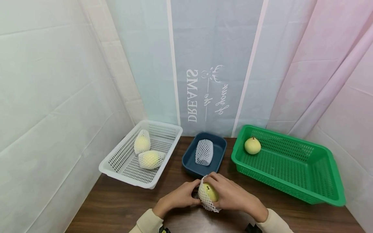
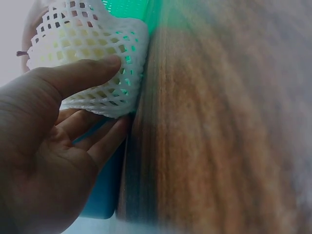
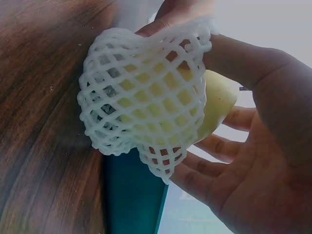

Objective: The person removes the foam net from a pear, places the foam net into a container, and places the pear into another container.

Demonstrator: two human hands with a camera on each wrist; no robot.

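Observation:
A yellow-green pear [image 1: 212, 193] with a dark stem sits partly inside a white foam net [image 1: 203, 198], just above the table in front of the blue tray. My right hand [image 1: 233, 194] grips the pear, thumb and fingers on opposite sides, around the net's edge. From the left, my left hand [image 1: 182, 195] holds the netted pear; in the left wrist view its thumb lies across the foam mesh and the fingers reach beneath. In the right wrist view the pear's stem end [image 3: 222, 97] pokes out of the net, whose far end hangs loose.
The blue tray [image 1: 189, 166] behind my hands holds white foam netting [image 1: 204, 152]. At left, a white basket [image 1: 125, 179] contains two netted pears [image 1: 151, 159]. A green basket [image 1: 279, 179] at right contains one bare pear [image 1: 252, 146]. Curtains surround the wooden table [image 1: 116, 204].

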